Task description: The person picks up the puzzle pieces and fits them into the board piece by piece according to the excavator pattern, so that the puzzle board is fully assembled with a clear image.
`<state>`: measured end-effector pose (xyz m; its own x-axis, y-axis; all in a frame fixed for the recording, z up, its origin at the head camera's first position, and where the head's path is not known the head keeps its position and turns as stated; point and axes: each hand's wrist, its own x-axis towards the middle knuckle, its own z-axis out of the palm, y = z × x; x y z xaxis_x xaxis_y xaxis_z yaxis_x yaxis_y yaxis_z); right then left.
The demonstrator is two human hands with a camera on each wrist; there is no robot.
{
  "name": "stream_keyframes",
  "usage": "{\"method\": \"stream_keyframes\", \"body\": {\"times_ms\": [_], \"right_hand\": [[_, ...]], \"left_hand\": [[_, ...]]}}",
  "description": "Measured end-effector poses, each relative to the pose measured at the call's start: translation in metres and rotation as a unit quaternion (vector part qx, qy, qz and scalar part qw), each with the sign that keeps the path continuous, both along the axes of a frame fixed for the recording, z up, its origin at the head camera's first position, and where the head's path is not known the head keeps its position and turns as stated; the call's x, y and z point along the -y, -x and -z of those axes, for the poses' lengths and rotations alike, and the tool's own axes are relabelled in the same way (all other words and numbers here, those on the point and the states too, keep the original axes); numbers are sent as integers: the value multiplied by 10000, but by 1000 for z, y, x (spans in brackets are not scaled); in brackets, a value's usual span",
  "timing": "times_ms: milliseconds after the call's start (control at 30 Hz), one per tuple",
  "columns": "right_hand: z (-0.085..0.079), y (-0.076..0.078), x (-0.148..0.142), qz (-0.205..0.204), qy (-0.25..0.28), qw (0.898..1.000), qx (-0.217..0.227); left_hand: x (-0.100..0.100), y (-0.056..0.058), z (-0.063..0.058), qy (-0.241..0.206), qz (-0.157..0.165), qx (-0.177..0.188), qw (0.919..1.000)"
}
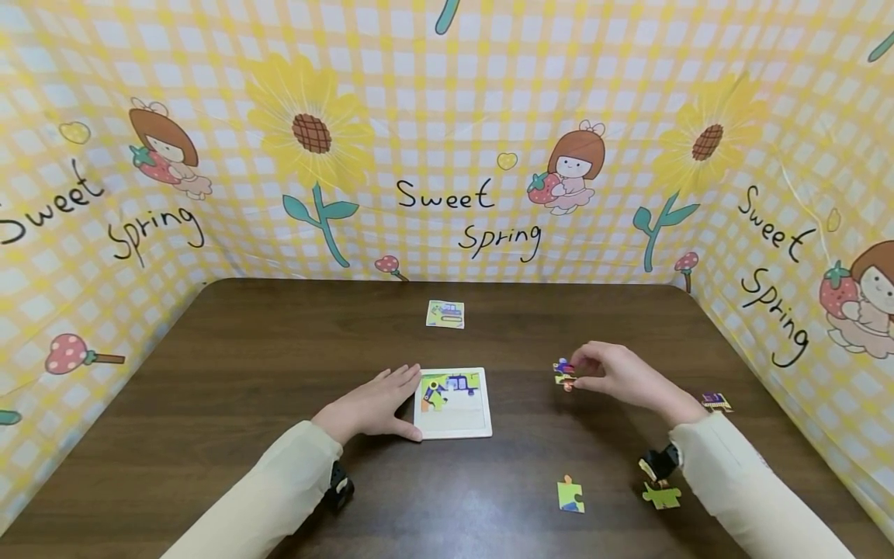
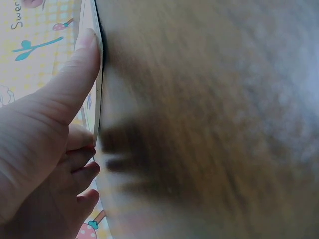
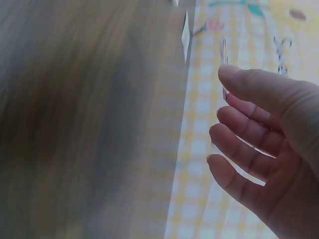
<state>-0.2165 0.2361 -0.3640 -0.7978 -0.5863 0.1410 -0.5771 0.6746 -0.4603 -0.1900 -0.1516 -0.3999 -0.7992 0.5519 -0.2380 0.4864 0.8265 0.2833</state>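
Observation:
My left hand (image 1: 373,404) rests at the left side of a white puzzle tray (image 1: 454,434), fingers at its upper left corner and thumb at its lower left one. In the left wrist view the thumb (image 2: 75,74) lies along the tray's edge (image 2: 97,74). Joined pieces with a purple vehicle (image 1: 457,383) fill the tray's upper part; its lower part shows bare white. To the right of the tray, my right hand (image 1: 618,378) pinches a colourful puzzle piece (image 1: 563,380) between thumb and forefinger. In the right wrist view that piece (image 3: 224,50) appears edge-on, above the table.
A picture card (image 1: 445,314) lies behind the tray. Loose puzzle pieces lie on the right: a green one (image 1: 570,497) near the front, another green one (image 1: 662,495) below the right wrist, and a purple one (image 1: 716,401) beyond the forearm. Patterned cloth (image 1: 447,140) surrounds the table.

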Motion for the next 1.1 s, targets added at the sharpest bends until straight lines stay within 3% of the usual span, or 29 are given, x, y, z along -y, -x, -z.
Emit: {"method": "stream_keyframes", "body": {"times_ms": [267,633,867,1100], "right_hand": [[0,-2,52,-448,-101,9987,-205],[16,-14,118,-646,-497,9966,-133],[25,-12,142,-829,-596,9943,-292],[33,-3,156,-756,-695,9942,-316]], "left_hand": [[0,-1,-1,-62,59,-6,10000],[0,0,-2,-150,183,-91,9997],[0,0,-2,-160,174,-64,9997],[-1,-1,-2,-207,166,-75,9996]]}}
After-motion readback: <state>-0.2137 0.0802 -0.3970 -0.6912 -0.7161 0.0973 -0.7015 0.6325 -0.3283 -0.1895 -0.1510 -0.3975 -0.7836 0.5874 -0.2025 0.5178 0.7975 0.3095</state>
